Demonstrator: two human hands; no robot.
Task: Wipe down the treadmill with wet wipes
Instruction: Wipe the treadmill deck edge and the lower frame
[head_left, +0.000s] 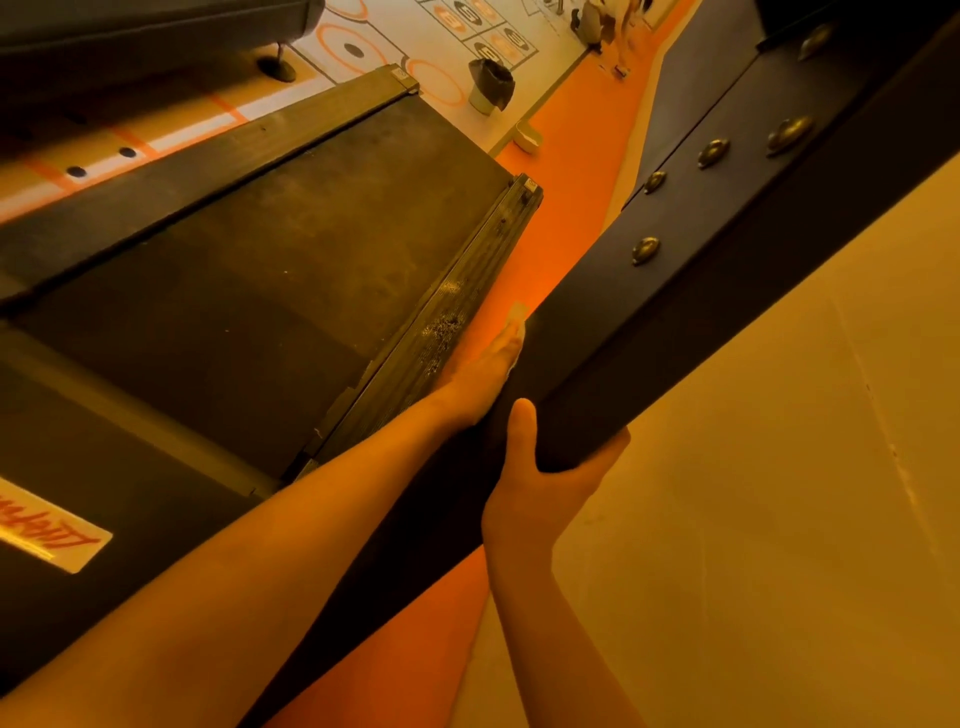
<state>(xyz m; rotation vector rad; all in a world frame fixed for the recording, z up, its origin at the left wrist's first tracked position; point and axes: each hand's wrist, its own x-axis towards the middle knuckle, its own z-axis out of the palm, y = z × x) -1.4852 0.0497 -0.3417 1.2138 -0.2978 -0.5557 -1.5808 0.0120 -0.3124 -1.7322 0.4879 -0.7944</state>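
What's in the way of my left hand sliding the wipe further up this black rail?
Nothing visible. The left hand presses the wipe against the black rail, whose side runs bare ahead. The metal studs sit on the adjoining face; the right hand grips the rail behind the wipe.

Dim orange-tinted light, tilted wide-angle distortion, soft focus
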